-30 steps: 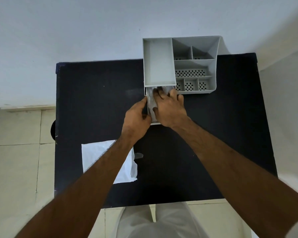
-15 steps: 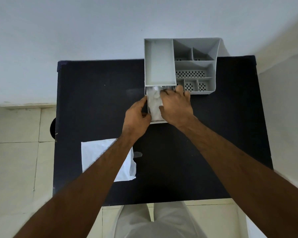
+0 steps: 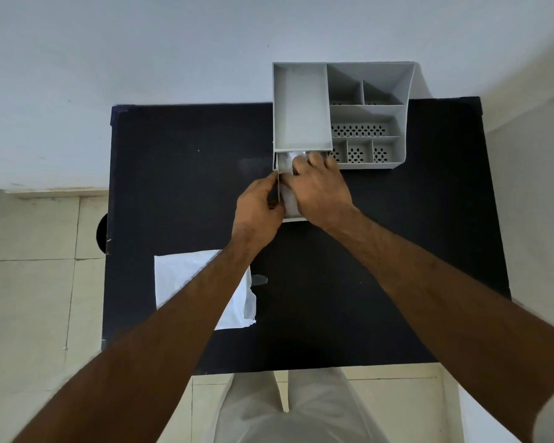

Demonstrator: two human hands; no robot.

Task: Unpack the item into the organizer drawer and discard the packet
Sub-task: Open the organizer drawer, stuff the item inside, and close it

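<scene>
While my right hand (image 3: 320,190) pressed flat on the pale item (image 3: 285,161) in the pulled-out drawer (image 3: 293,219), my left hand (image 3: 258,209) pinched its left wall; the packet (image 3: 186,276) lay near-left, closer to my left hand.

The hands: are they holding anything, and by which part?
The left hand grips the pulled-out drawer by its left wall. The right hand lies flat on the pale item inside the drawer, pressing rather than gripping it.

L hand (image 3: 259,210) grips open drawer (image 3: 280,183) side; R hand (image 3: 320,190) presses item (image 3: 285,161) in; packet (image 3: 186,276) on table (image 3: 179,187).
</scene>
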